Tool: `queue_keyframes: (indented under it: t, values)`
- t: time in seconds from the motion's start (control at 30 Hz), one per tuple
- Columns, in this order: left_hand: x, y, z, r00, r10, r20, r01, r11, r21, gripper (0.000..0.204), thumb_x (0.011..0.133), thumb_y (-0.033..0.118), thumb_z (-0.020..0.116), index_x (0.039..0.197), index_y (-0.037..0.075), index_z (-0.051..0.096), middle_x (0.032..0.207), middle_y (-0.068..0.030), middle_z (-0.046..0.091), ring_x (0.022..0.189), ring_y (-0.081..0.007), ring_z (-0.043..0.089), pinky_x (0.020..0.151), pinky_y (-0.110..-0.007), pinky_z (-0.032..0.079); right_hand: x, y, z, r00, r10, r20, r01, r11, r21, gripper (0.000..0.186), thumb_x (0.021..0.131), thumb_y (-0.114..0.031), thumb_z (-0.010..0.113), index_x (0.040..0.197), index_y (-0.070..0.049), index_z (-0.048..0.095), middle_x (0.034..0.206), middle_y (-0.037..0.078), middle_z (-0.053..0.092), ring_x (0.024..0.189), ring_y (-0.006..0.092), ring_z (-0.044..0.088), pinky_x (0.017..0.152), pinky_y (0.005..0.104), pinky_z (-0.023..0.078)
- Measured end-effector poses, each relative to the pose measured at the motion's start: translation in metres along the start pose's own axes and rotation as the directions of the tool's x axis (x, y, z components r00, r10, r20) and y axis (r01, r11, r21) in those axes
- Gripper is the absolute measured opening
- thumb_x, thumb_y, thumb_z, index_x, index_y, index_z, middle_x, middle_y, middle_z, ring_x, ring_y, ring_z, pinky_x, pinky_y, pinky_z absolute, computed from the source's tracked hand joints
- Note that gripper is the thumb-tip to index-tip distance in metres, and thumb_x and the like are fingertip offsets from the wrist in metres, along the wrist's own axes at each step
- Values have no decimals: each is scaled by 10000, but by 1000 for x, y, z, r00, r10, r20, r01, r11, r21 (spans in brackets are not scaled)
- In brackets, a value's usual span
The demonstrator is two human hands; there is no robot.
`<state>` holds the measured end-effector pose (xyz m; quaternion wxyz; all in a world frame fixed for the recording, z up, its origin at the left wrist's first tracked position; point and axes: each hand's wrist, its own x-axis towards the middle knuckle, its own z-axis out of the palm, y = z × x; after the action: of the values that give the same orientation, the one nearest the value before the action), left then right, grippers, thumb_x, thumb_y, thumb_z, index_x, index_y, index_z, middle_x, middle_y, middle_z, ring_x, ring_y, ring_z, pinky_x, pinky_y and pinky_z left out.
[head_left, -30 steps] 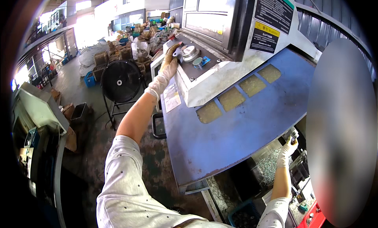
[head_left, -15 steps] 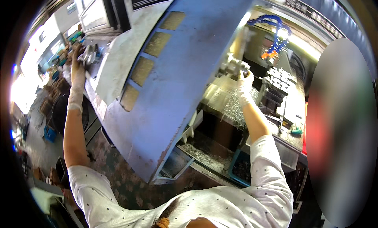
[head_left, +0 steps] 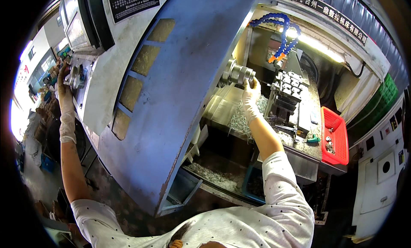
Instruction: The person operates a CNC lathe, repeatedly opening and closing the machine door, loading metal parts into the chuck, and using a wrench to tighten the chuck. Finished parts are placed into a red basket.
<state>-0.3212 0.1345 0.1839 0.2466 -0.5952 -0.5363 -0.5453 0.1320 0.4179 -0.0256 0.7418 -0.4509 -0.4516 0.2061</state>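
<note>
My right hand (head_left: 251, 94), in a pale glove, reaches into the lathe. Its fingers are closed at the front end of the metal spindle chuck (head_left: 236, 73); whatever they pinch there is too small to make out. Far to the left my gloved left hand (head_left: 65, 87) is raised beside a round metal handwheel (head_left: 76, 77) on the control panel (head_left: 87, 66). Its fingers are dark and blurred, so their grip on the wheel cannot be judged. Right of the chuck stands a tool block (head_left: 287, 92) with several metal holders.
The blue sliding door (head_left: 180, 77) stands between my arms. Blue coolant hoses (head_left: 284, 29) with orange nozzles hang above the tool block. A red basket (head_left: 342, 139) with small metal parts sits at the right, near a green-handled tool (head_left: 314, 139). Metal shavings (head_left: 242, 121) lie below the chuck.
The view has swung to the right, so the machine appears farther left. A grey blur at the right has gone, and the red basket shows fully. Both hands stay at the same places.
</note>
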Motion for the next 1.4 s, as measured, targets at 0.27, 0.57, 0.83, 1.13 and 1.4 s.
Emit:
queue_keyframes:
  t: [0.27,0.57,0.83,1.13,1.4]
  values:
    - [-1,6,-8,999,-34,0,34,995,91,497,648,-98,282,1113,65,343,1111,-74,389,1029,-172,359,876,-274,240,5,6,-7,999,-48,-2,48,996,-76,365,632,-153,620,932,-5,476,859,79,506,760,148,477,709,250,375]
    - [-46,86,21,921,-168,-351,95,972,-215,320,725,-5,388,1044,7,402,1047,-106,438,989,-199,398,855,-278,275,0,-17,-8,997,-38,-61,31,993,-117,305,677,-133,571,934,-1,475,847,77,520,756,157,487,715,257,378]
    - [-38,173,27,979,-183,89,175,980,94,585,645,269,579,1128,75,312,1032,-156,440,938,-254,441,771,-294,353,-1,-23,-7,986,-46,158,49,999,-18,309,668,-158,516,919,7,442,850,110,470,763,188,446,707,293,354]
    - [-42,165,25,977,4,214,-74,946,316,528,691,227,534,1143,73,309,1158,-128,318,1033,-241,347,826,-304,305,-167,-91,-135,638,289,714,-494,865,91,420,727,-53,469,1109,-52,295,1093,71,334,970,163,354,805,256,314]
    - [-157,273,-36,997,-56,48,42,967,250,426,741,119,400,1134,-3,291,1203,-165,224,1109,-283,220,903,-374,176,-237,-143,-353,800,515,307,-408,843,-350,367,703,-15,468,1054,-50,367,1061,57,342,865,152,419,739,249,367]
